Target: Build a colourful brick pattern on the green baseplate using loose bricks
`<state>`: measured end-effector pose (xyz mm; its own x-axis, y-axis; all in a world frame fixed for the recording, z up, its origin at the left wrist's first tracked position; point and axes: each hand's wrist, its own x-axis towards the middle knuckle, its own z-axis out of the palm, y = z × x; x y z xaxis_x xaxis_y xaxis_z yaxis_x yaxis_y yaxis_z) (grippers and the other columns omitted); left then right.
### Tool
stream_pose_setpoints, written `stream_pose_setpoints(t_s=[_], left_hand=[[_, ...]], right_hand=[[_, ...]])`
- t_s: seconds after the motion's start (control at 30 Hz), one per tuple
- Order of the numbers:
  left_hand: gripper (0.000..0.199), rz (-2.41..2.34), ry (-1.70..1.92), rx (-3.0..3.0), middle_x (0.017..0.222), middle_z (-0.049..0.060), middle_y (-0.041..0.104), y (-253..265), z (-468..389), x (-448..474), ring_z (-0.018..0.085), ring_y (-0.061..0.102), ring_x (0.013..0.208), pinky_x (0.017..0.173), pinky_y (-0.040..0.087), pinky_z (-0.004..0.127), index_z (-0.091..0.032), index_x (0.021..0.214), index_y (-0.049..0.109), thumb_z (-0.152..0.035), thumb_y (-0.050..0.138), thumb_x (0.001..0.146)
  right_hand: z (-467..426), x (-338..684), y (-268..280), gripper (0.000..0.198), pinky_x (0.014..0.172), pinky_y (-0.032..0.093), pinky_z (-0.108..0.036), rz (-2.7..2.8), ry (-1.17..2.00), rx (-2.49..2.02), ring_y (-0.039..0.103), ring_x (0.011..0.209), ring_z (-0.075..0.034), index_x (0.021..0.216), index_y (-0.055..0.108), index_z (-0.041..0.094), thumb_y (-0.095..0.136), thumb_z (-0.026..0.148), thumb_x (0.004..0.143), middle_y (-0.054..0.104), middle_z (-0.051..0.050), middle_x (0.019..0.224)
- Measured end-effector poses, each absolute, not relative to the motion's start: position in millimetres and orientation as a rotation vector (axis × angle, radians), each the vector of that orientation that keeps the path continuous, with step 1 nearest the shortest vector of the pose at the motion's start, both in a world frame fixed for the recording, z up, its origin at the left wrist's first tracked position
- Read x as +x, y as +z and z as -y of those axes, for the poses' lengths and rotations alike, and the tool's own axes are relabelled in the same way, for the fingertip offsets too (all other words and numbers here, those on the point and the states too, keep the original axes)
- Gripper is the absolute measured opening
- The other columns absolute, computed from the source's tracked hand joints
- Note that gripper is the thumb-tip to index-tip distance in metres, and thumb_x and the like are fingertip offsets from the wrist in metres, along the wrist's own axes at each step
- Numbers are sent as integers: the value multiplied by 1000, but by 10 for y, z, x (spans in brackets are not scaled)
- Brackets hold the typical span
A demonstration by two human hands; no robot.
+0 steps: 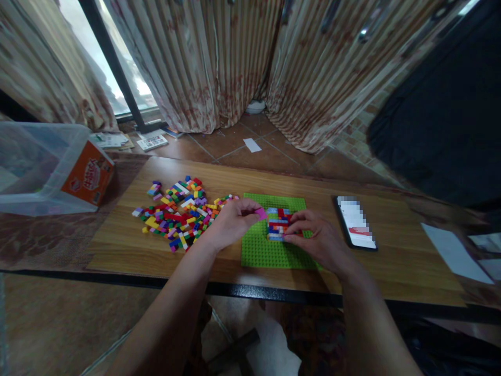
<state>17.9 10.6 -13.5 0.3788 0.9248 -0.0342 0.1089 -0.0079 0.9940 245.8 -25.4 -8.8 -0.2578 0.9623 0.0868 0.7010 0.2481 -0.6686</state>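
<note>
A green studded baseplate point(258, 253) lies on the wooden table in front of me. On its middle stands a low block of red, blue, white and other coloured toy bricks point(277, 225). My left hand point(231, 222) is closed, pinching a pink brick point(261, 213) between thumb and fingers just left of that block. My right hand point(313, 232) reaches in from the right, with thumb and fingertips against the block's right side. Those fingers partly hide the built bricks. To the left of the plate spreads a pile of loose bricks point(183, 214) in many colours.
A phone point(356, 222) with a lit screen lies right of the baseplate on the table point(407, 250). A clear plastic bin point(43, 172) with an orange label stands at the left. White paper point(456, 253) lies at the far right. Curtains point(219, 62) hang beyond.
</note>
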Motion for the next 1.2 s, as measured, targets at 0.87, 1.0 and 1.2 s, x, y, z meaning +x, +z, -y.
stream_pose_setpoints(t_s=[0.87, 1.0, 1.2], left_hand=[[12, -987, 858, 1460, 72, 0, 62, -111, -94, 177, 11, 51, 68, 65, 41, 24, -13, 79, 68, -23, 63, 76], [12, -992, 856, 1468, 73, 1, 62, -118, -98, 171, 11, 51, 68, 64, 40, 24, -13, 80, 68, -24, 62, 77], [13, -984, 852, 1484, 71, 1, 61, -147, -108, 176, 11, 51, 66, 62, 40, 24, -13, 80, 68, -24, 62, 78]], right_hand=[[211, 2462, -107, 24, 77, 43, -39, 1851, 626, -1704, 61, 86, -24, 70, 65, 22, 71, 45, 73, 66, -6, 90], [213, 2444, -125, 28, 75, 42, -40, 1872, 568, -1776, 59, 80, -24, 66, 62, 23, 76, 47, 68, 65, -6, 84], [206, 2434, -139, 28, 75, 41, -39, 1882, 514, -1795, 59, 79, -25, 64, 60, 23, 78, 44, 65, 63, -6, 82]])
